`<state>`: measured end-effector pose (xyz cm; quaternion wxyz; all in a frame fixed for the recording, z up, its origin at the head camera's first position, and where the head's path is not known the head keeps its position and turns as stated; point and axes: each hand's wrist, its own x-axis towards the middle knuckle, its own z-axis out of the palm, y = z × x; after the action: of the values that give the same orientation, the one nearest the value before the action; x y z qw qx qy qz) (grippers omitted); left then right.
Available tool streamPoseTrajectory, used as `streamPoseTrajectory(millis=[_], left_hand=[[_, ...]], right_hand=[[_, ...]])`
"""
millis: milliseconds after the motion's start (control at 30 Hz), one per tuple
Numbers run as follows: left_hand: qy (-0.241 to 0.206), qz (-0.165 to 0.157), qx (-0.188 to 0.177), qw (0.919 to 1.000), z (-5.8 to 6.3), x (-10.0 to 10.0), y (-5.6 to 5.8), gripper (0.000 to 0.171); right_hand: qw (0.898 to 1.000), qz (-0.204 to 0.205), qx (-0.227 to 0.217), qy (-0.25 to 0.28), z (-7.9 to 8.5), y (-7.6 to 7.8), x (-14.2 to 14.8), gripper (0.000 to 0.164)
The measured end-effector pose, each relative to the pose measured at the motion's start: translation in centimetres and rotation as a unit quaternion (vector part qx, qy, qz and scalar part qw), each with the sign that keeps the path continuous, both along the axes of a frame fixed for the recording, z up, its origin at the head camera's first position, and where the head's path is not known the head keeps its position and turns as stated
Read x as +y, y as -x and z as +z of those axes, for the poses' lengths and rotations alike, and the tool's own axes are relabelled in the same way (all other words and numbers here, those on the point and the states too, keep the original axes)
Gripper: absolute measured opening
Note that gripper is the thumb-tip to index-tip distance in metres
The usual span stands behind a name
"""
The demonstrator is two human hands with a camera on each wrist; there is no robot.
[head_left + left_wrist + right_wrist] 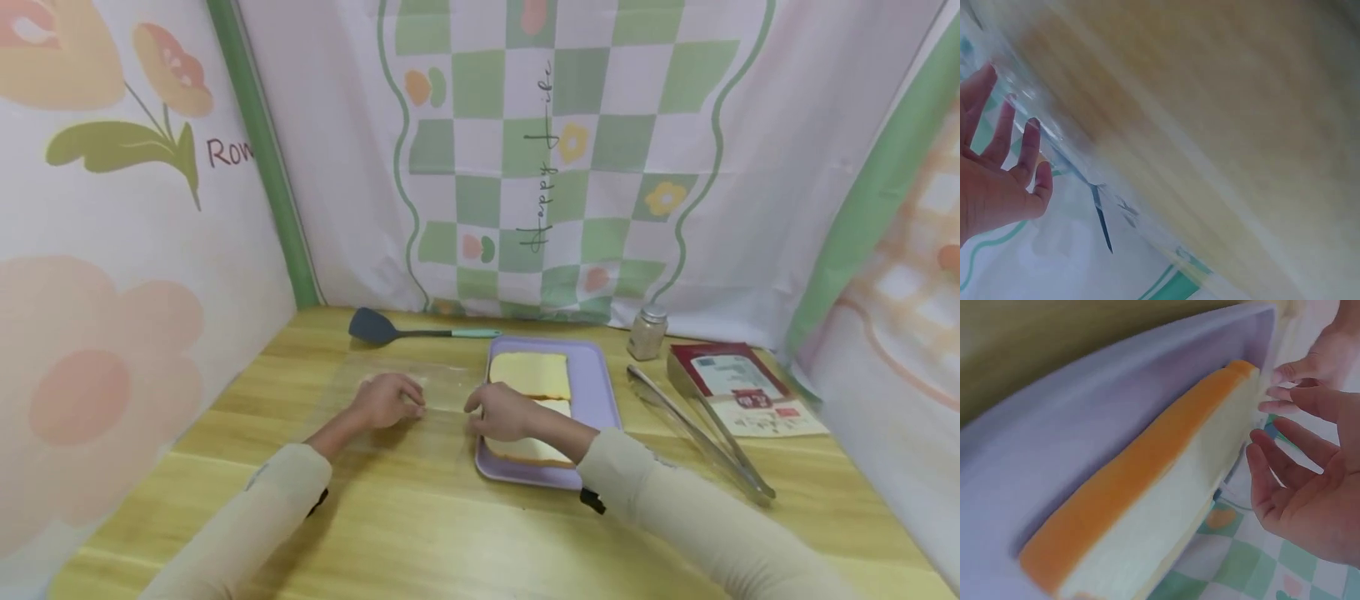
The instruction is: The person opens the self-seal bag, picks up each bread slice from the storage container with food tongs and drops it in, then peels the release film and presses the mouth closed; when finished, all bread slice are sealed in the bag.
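Note:
My left hand (388,400) hovers low over a sheet of clear plastic film or a clear bag (438,385) on the wooden table. In the left wrist view its fingers are spread and loosely bent beside the shiny clear plastic (1054,119); whether the fingertips touch it is hard to tell. My right hand (506,412) reaches across the left rim of a lilac tray (600,392), above bread slices. One slice (529,373) lies at the back, and another (525,450) is partly hidden beneath the hand. The right fingers are relaxed, apart from the bread, with nothing visibly held.
A dark spatula (372,327) with a mint handle lies behind the tray. To the right are a glass jar (647,332) with a metal lid, metal tongs (701,433) and a red-and-cream package (750,396). Patterned curtains (555,158) surround the table.

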<state>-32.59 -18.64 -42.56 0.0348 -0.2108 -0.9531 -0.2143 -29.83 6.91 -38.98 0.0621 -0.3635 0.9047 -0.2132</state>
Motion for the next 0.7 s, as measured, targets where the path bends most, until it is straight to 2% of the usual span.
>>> streamPoseTrajectory(millis=[100, 233, 367, 567, 700], left_hand=[[-0.017, -0.003, 0.002, 0.9999, 0.0, 0.0, -0.1, 0.007], [-0.039, -0.012, 0.001, 0.9992, -0.1, 0.0, -0.2, 0.007], [-0.063, -0.018, -0.006, 0.9978, 0.0, -0.1, -0.3, 0.008], [-0.088, -0.012, -0.023, 0.9958, 0.0, -0.7, -0.3, 0.008], [-0.095, -0.019, -0.041, 0.9944, 0.1, -0.9, -0.1, 0.009]], right_hand=[[1.000, -0.024, -0.002, -0.017, -0.7, 0.5, -0.9, 0.028], [0.998, -0.040, 0.014, -0.048, -1.5, 1.1, -1.7, 0.013], [0.994, -0.052, 0.037, -0.084, -2.1, 1.3, -2.2, 0.033], [0.986, -0.065, 0.064, -0.141, -2.8, 0.9, -3.4, 0.044], [0.981, -0.071, 0.064, -0.166, -3.0, 0.4, -4.0, 0.047]])
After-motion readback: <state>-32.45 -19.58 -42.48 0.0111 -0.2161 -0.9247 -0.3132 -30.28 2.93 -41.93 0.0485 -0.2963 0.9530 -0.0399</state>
